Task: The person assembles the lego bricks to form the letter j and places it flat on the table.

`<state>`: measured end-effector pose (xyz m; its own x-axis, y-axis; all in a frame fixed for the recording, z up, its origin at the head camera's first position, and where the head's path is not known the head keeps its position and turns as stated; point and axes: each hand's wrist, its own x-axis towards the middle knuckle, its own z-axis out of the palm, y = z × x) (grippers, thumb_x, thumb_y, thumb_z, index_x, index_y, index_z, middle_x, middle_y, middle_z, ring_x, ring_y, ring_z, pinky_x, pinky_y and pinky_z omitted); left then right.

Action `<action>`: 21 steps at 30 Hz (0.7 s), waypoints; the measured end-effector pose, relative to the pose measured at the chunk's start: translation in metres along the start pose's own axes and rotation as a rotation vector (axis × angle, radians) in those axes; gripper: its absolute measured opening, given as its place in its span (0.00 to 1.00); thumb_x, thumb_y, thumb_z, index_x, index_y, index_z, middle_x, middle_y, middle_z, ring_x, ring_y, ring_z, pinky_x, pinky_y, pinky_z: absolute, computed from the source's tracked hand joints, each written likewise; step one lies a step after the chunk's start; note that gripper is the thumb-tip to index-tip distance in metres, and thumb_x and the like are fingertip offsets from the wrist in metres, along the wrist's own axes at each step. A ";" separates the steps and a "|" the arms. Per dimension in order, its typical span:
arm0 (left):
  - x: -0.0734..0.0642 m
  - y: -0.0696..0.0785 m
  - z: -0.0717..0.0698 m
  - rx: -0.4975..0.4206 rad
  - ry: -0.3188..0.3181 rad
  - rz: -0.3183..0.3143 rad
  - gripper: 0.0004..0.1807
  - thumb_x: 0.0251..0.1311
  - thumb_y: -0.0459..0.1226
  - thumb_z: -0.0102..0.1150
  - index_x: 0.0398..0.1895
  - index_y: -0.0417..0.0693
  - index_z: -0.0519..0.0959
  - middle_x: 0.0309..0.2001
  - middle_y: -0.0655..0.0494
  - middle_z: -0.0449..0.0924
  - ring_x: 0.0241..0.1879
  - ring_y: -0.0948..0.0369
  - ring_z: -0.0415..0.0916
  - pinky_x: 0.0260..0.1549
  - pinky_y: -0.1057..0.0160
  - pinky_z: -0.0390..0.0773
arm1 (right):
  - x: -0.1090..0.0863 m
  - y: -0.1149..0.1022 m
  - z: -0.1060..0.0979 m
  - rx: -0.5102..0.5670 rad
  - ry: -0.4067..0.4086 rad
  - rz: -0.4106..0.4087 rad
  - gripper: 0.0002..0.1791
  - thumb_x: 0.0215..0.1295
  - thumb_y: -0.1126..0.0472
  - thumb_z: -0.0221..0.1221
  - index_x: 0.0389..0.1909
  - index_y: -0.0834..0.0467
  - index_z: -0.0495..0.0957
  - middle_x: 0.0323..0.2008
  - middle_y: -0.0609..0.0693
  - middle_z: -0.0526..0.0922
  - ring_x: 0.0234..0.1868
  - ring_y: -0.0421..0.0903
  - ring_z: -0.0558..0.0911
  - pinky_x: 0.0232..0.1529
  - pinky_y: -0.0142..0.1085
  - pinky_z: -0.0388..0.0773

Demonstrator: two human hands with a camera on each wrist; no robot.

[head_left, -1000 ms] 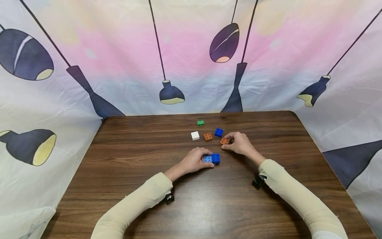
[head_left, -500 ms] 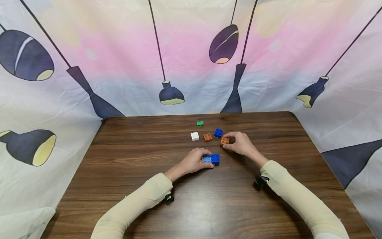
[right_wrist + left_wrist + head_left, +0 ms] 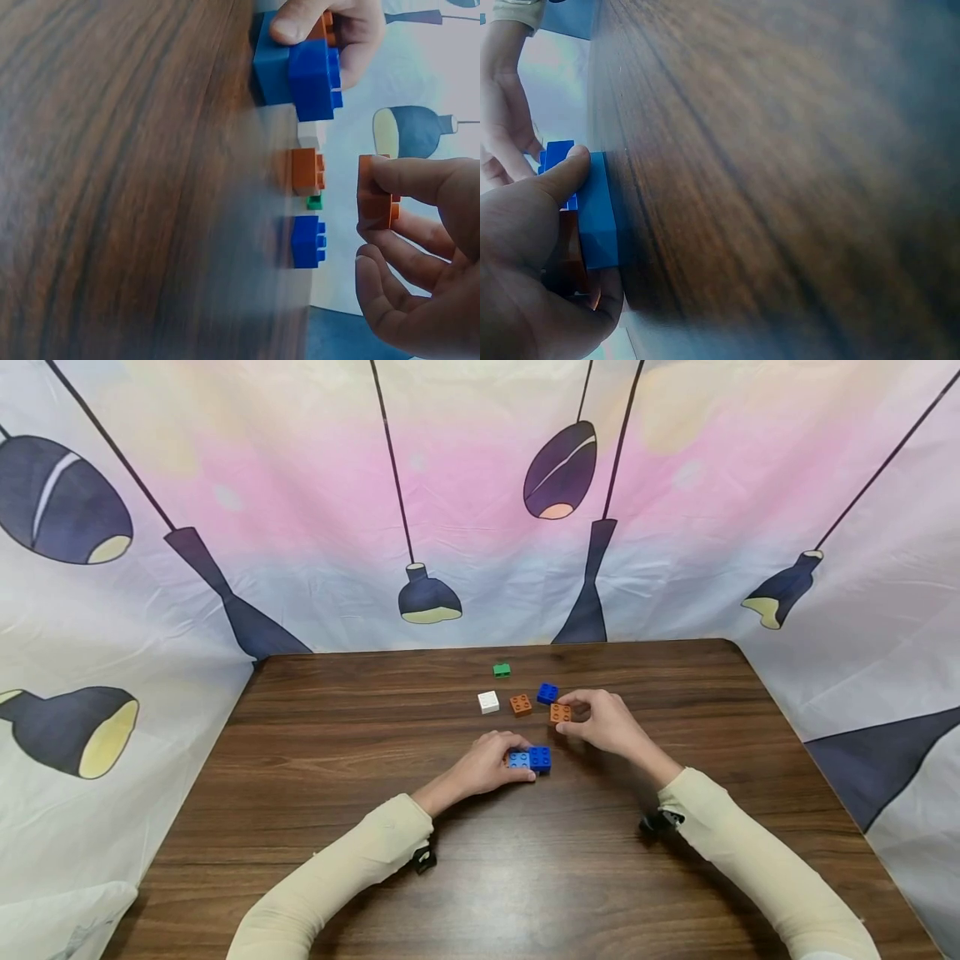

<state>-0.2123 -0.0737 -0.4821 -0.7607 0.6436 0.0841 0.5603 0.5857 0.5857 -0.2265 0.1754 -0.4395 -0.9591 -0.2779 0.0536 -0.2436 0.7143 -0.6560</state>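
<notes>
My left hand (image 3: 486,766) grips a small stack of toy building bricks on the table. At its base is a light blue brick (image 3: 598,217). A dark blue brick (image 3: 309,81) sits on the end of it nearer my right hand, and an orange brick (image 3: 564,251) on the other end is partly hidden by my palm. My right hand (image 3: 611,723) pinches another orange brick (image 3: 367,196) between thumb and fingers. In the right wrist view that brick is off the tabletop, apart from the stack, with its studs facing up.
Behind the hands lie a white brick (image 3: 488,702), a loose orange brick (image 3: 521,705), a loose dark blue brick (image 3: 547,693) and a small green brick (image 3: 502,670). The wooden table (image 3: 337,710) ends at a printed cloth backdrop (image 3: 480,510).
The orange brick in my right hand has turned slightly, and over the last half second it has shifted a little left. My left hand keeps its grip on the stack.
</notes>
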 end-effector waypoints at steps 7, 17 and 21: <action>0.001 -0.002 0.000 0.002 0.004 0.005 0.25 0.61 0.48 0.73 0.56 0.42 0.83 0.51 0.49 0.86 0.50 0.56 0.81 0.54 0.52 0.77 | -0.007 -0.008 -0.001 0.002 0.003 -0.029 0.23 0.64 0.53 0.71 0.59 0.54 0.83 0.54 0.56 0.85 0.53 0.55 0.84 0.51 0.52 0.81; 0.000 -0.001 0.000 0.005 -0.001 -0.007 0.26 0.61 0.48 0.72 0.56 0.42 0.83 0.51 0.50 0.86 0.45 0.58 0.81 0.51 0.54 0.79 | -0.014 -0.018 0.003 0.006 0.017 -0.079 0.23 0.63 0.53 0.72 0.58 0.55 0.83 0.54 0.54 0.85 0.53 0.53 0.83 0.51 0.52 0.80; 0.000 -0.002 0.000 0.001 -0.003 -0.012 0.25 0.61 0.48 0.72 0.56 0.42 0.83 0.51 0.50 0.86 0.47 0.57 0.81 0.52 0.54 0.79 | -0.018 -0.021 0.006 0.005 0.012 -0.103 0.23 0.63 0.54 0.72 0.57 0.55 0.84 0.53 0.53 0.85 0.51 0.52 0.82 0.49 0.50 0.80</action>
<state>-0.2133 -0.0743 -0.4834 -0.7665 0.6379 0.0743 0.5513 0.5942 0.5857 -0.2031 0.1621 -0.4310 -0.9306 -0.3423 0.1297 -0.3405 0.6791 -0.6503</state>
